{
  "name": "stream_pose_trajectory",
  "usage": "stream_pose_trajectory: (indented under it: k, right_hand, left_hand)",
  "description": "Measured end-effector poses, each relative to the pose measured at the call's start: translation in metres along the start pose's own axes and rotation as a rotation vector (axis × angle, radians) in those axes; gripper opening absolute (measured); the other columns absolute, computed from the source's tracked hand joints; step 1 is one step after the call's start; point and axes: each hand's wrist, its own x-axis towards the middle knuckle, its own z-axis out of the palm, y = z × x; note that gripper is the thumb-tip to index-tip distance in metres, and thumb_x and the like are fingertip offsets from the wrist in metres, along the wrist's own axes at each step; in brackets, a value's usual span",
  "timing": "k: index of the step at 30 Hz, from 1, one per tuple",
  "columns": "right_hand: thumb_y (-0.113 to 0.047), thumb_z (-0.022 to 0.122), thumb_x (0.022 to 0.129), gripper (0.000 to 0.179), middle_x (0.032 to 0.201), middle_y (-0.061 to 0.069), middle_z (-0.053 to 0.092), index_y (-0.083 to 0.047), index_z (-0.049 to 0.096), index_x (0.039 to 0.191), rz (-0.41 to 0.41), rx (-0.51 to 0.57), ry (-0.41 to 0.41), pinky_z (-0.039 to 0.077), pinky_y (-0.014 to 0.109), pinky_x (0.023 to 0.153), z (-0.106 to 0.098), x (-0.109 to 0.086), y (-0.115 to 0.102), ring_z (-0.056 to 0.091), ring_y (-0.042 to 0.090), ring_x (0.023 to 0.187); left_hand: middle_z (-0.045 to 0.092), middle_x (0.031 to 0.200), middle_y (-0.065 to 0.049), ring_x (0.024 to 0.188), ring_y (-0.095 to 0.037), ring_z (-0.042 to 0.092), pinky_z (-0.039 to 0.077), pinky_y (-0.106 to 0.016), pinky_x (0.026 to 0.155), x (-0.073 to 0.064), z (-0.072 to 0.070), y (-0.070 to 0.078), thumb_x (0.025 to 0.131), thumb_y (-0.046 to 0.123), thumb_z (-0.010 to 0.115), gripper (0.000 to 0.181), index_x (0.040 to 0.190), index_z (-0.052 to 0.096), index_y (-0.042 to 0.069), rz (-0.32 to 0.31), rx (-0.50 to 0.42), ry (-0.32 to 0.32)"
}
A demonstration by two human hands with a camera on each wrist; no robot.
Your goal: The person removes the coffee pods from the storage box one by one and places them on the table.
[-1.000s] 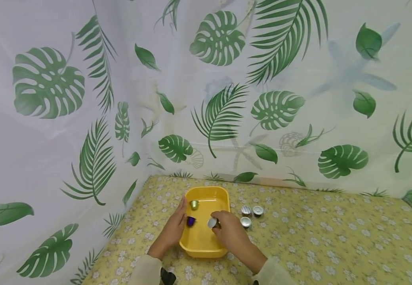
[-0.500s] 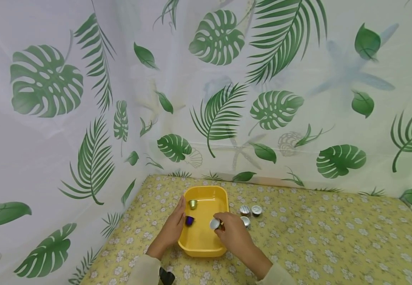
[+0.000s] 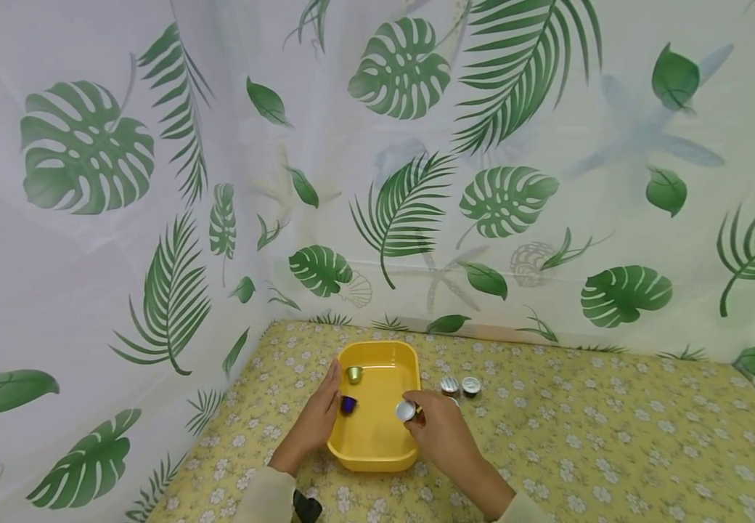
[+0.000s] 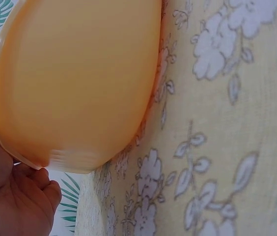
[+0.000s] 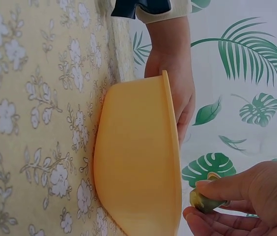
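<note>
A yellow plastic tub (image 3: 377, 454) stands on the table. My left hand (image 3: 317, 415) holds its left side, thumb at the rim and fingers along the outer wall. Between thumb and fingers of my right hand (image 3: 441, 428) is a coffee capsule (image 3: 406, 411), its pale lid facing left. The right wrist view shows this capsule's olive-green body (image 5: 205, 201) above the level of the tub's rim. A light green capsule (image 3: 354, 374) and a purple capsule (image 3: 348, 405) lie inside the tub along its left side.
Right of the tub, two silver-lidded capsules (image 3: 472, 386) sit on the floral tablecloth (image 3: 580, 436). A third one (image 3: 454, 402) is mostly hidden behind my right hand. A leaf-patterned curtain (image 3: 417, 218) rises at the table's back and left.
My right hand has shifted right with the pinched capsule, closer to the tub's right rim. It covers more of the nearest outside capsule. The left hand stays on the tub.
</note>
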Motion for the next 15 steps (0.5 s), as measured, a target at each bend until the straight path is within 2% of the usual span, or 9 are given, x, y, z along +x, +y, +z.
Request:
stream_pose_trajectory:
  k: [12,15]
  right_hand:
    - [0.008,0.083,0.078,0.043,0.105,0.009,0.073,0.001,0.072,0.118,0.013,0.024,0.043,0.055,0.022,0.065,-0.008,-0.011,0.007,0.067,0.013,0.079]
    - [0.008,0.083,0.078,0.042,0.106,0.010,0.073,0.001,0.072,0.118,0.008,0.037,0.060,0.055,0.020,0.065,-0.010,-0.013,0.010,0.068,0.014,0.079]
  left_hand:
    - [-0.004,0.169,-0.005,0.155,-0.031,0.007,0.018,-0.052,0.122,-0.001,0.000,0.001,0.113,0.015,0.032,0.056,0.163,0.008,0.004,-0.014,-0.008,-0.006]
    - [-0.003,0.169,-0.008,0.155,-0.033,0.008,0.018,-0.053,0.122,0.000,0.000,0.002,0.113,0.014,0.031,0.056,0.162,0.008,0.002,-0.004,-0.011,0.000]
